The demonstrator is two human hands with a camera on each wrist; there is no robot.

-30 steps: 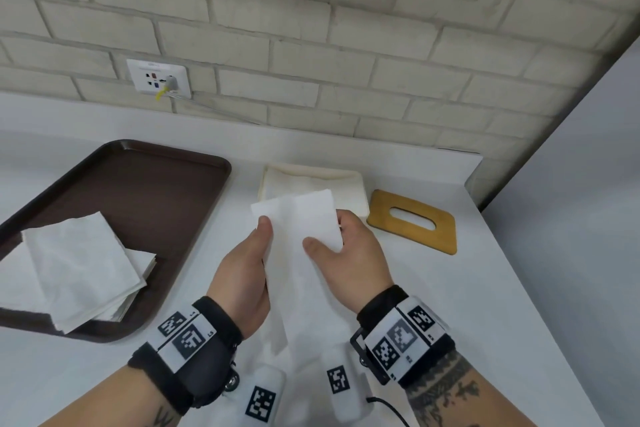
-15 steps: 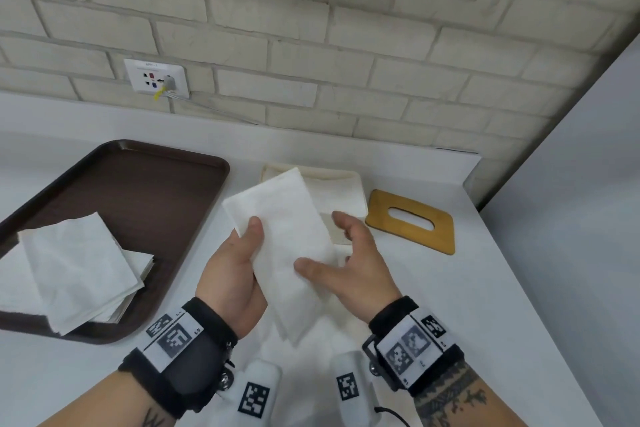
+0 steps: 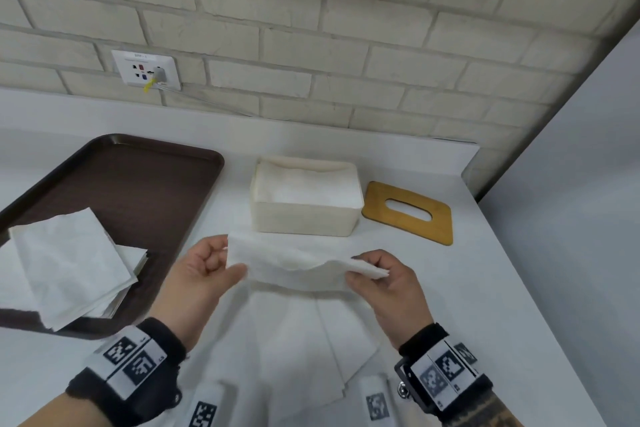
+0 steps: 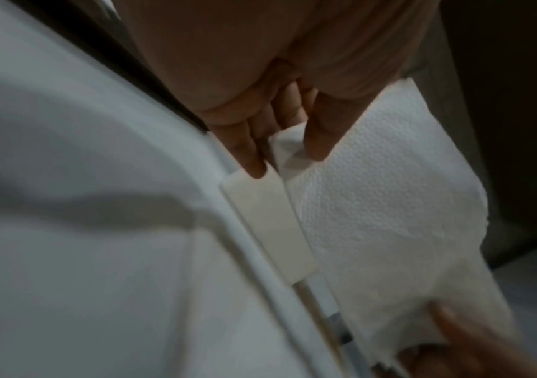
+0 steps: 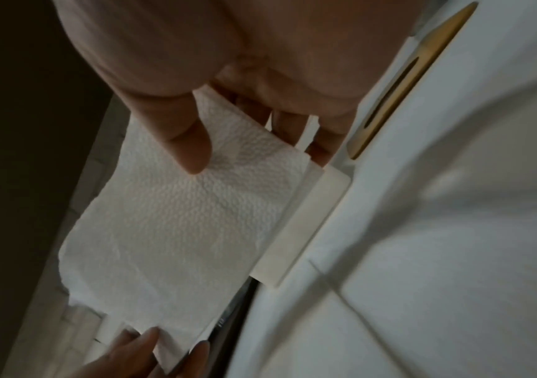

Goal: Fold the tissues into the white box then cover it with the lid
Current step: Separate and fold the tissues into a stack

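Note:
A folded white tissue [image 3: 294,263] hangs level between my two hands, just in front of the white box [image 3: 304,218]. My left hand [image 3: 211,267] pinches its left end between thumb and fingers. At the other end my right hand [image 3: 374,270] pinches the tissue too. The box is open on top, with white tissue lying inside. To its right the wooden lid [image 3: 408,211] with an oval slot lies flat on the counter. Both wrist views show the tissue [image 4: 383,204] [image 5: 176,225] stretched under the thumbs, with the box wall [image 4: 270,225] [image 5: 305,225] beside it.
A dark brown tray [image 3: 114,191] at the left carries a stack of unfolded tissues [image 3: 69,263]. More white tissue [image 3: 311,340] lies on the counter below my hands. A brick wall with a socket [image 3: 147,71] runs behind; a grey wall [image 3: 571,184] bounds the right.
The tissue stood upright in front of the box before. Now it is turned sideways and stretched level between both hands, lower and nearer to me, so the box shows fully.

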